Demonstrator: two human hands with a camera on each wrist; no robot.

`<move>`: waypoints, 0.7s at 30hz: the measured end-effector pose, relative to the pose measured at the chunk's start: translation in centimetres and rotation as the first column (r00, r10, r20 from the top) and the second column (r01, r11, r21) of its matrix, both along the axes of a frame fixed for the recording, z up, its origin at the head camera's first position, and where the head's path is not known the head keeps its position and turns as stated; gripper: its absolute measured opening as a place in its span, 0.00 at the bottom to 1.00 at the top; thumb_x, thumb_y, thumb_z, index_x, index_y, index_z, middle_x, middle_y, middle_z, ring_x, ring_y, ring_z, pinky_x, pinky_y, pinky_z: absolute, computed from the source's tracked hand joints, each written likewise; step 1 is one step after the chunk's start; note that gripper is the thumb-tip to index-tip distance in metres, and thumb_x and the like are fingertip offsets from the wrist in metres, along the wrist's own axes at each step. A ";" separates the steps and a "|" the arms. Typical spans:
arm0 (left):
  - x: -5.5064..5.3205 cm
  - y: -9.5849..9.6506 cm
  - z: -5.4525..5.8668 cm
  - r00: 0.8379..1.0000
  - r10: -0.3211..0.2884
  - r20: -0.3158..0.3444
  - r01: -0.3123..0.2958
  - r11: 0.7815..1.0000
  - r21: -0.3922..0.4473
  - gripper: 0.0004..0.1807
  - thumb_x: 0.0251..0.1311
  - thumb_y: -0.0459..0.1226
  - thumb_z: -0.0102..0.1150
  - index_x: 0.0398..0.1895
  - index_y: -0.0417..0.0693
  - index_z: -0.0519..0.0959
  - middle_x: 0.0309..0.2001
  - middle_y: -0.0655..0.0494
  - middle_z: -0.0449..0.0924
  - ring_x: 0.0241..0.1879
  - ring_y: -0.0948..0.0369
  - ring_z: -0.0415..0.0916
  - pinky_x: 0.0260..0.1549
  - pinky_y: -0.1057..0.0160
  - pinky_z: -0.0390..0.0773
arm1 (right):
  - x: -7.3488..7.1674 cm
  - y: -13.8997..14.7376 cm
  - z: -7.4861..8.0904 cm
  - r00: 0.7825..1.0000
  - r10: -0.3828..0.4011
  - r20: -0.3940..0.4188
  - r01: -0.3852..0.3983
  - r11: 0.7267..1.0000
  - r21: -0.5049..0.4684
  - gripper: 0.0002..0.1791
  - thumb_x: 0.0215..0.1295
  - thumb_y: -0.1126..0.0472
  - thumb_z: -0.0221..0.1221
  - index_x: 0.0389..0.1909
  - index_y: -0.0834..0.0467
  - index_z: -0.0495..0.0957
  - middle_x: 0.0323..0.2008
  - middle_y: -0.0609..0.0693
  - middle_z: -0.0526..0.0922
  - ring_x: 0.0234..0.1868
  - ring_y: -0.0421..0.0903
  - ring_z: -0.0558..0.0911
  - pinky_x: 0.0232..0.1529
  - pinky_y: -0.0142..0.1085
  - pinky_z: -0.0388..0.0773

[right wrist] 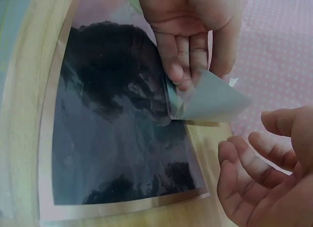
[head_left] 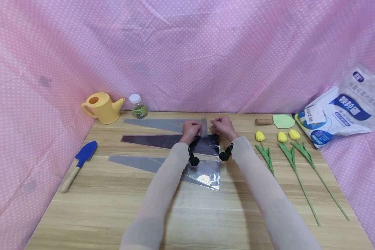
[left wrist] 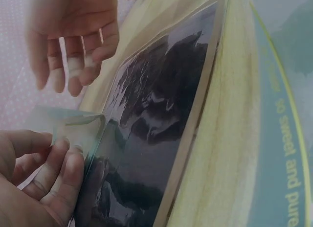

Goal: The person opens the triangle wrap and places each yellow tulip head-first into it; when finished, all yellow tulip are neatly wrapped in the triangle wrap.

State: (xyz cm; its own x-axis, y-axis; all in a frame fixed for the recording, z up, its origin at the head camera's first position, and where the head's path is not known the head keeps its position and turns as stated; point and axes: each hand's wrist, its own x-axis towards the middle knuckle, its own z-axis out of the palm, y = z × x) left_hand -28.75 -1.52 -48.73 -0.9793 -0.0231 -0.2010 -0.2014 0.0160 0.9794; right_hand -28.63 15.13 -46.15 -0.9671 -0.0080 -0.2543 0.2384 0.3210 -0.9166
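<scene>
My left hand pinches the raised wide end of a grey tapered plastic flower sleeve, the farthest of three on the table. The lifted film stands up between the hands. Apart from it, my right hand hovers just right of the edge; its fingers are loosely bent with nothing between them in the right wrist view. Under the wrists lies a dark tapered flower sleeve. Nearer to me is another grey sleeve with a clear, shiny front; yellow lettering "so sweet and pure" shows on it in the left wrist view.
At the back left stand a yellow watering can and a white-lidded jar. A blue trowel lies left. To the right are a green trowel, three yellow artificial tulips and a white printed bag. Pink dotted cloth hangs behind.
</scene>
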 end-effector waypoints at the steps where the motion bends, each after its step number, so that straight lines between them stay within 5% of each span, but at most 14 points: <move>1: 0.0 0.0 0.0 1.000 -0.008 -0.002 0.008 1.000 -0.010 0.08 0.61 0.27 0.59 0.35 0.27 0.84 0.18 0.54 0.79 0.17 0.64 0.75 0.21 0.67 0.78 | 0.1 0.0 0.1 1.000 0.005 0.000 -0.005 1.000 0.006 0.18 0.71 0.56 0.56 0.50 0.67 0.76 0.38 0.59 0.85 0.24 0.39 0.80 0.27 0.30 0.79; 6: 0.1 0.2 -0.1 0.999 -0.032 -0.013 0.031 0.998 -0.054 0.08 0.62 0.29 0.60 0.34 0.31 0.86 0.20 0.54 0.81 0.18 0.64 0.77 0.22 0.66 0.79 | 0.8 0.6 1.1 1.000 0.006 0.010 -0.006 1.000 0.025 0.23 0.74 0.53 0.53 0.58 0.67 0.75 0.50 0.66 0.83 0.41 0.51 0.86 0.50 0.47 0.85; 10: 0.2 0.4 0.1 0.999 -0.035 -0.016 0.033 0.995 -0.093 0.08 0.63 0.29 0.60 0.36 0.32 0.86 0.21 0.53 0.81 0.18 0.63 0.77 0.22 0.67 0.79 | 1.6 1.8 2.3 1.000 -0.002 -0.005 0.002 1.000 0.028 0.22 0.74 0.54 0.53 0.58 0.67 0.74 0.53 0.67 0.81 0.44 0.54 0.85 0.55 0.53 0.82; 15: 0.2 0.6 0.5 0.999 -0.040 -0.029 0.035 0.986 -0.165 0.08 0.63 0.30 0.61 0.35 0.33 0.86 0.24 0.48 0.83 0.20 0.62 0.77 0.21 0.68 0.79 | 2.9 3.5 3.9 1.000 0.007 -0.024 -0.006 0.999 0.043 0.23 0.75 0.55 0.51 0.61 0.67 0.73 0.56 0.68 0.80 0.42 0.47 0.85 0.54 0.48 0.83; 21: 0.2 0.7 0.4 0.998 -0.054 -0.037 0.043 0.967 -0.249 0.09 0.65 0.33 0.60 0.34 0.37 0.87 0.28 0.45 0.86 0.22 0.61 0.79 0.22 0.66 0.80 | 5.3 6.1 5.3 0.998 -0.030 -0.064 0.030 0.999 0.012 0.24 0.75 0.54 0.53 0.61 0.69 0.71 0.49 0.60 0.82 0.33 0.35 0.84 0.39 0.30 0.83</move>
State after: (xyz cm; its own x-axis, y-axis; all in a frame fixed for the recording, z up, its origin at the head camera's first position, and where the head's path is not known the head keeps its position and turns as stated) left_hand -28.52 -0.87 -48.33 -0.9882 -0.0187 -0.1521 -0.1515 0.2686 0.9513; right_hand -23.29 21.21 -40.89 -0.9810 0.0243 -0.1924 0.1897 0.3267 -0.9259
